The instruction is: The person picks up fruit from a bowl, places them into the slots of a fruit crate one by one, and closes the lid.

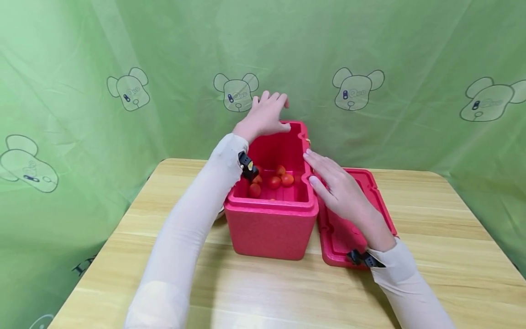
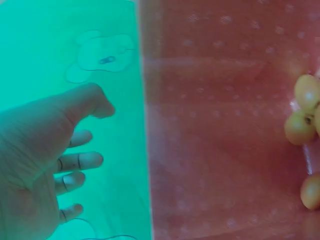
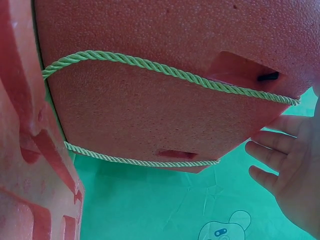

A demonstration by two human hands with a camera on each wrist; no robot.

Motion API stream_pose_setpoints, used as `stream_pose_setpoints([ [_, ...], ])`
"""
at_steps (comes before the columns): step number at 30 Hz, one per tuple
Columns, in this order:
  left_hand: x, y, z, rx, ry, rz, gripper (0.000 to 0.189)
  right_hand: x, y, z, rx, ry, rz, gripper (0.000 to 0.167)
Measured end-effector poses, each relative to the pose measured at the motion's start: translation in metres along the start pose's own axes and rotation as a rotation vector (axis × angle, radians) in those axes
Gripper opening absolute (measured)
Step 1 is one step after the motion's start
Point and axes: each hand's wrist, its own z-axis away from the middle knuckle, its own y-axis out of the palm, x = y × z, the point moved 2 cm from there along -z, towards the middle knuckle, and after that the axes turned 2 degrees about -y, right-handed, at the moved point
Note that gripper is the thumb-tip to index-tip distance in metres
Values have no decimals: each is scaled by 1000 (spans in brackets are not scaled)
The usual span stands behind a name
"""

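A red foam box [image 1: 271,233] stands uncovered on the table, with several small round red-orange tomatoes [image 1: 274,182] on its floor. My left hand [image 1: 265,114] is raised over the box's far left part, fingers loosely bent and apart. Nothing is in that hand [image 2: 35,155] in the left wrist view, where tomatoes [image 2: 300,127] lie at the right edge. Along the right rim, my right hand [image 1: 343,192] has its fingers extended, the tips at the rim. In the right wrist view its fingers [image 3: 270,156] are beside the box's outer wall [image 3: 125,115]; contact is unclear.
A red lid [image 1: 349,233] lies on the wooden table [image 1: 271,292] right of the box, partly under my right forearm. Twisted yellow cords [image 3: 145,62] run along the box's side. A pale dish edge [image 1: 220,213] shows left of the box. A green curtain [image 1: 296,55] hangs behind.
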Motion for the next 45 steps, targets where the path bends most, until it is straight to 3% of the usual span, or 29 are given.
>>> stream_pose_setpoints([
  [16, 7, -60, 26, -229, -10, 237, 47, -2, 1, 0, -16, 1, 10, 67],
  [21, 14, -71, 41, -270, -21, 247, 47, -6, -1, 0, -12, 6, 11, 68],
  [24, 25, -70, 54, -289, -20, 237, 47, -8, -1, -1, -9, 7, 11, 69],
  [28, 45, -57, 70, -310, 9, 223, 47, -9, 0, -1, -9, 10, 11, 68],
  [33, 72, -25, 94, -298, 29, 217, 49, -10, 1, 2, -14, 11, 17, 68],
  [39, 101, 18, 117, -231, 4, 198, 47, -10, 1, 3, -15, 7, 15, 68],
  [45, 121, 51, 131, -142, 17, 154, 45, -11, 2, 1, -31, -3, 14, 68],
])
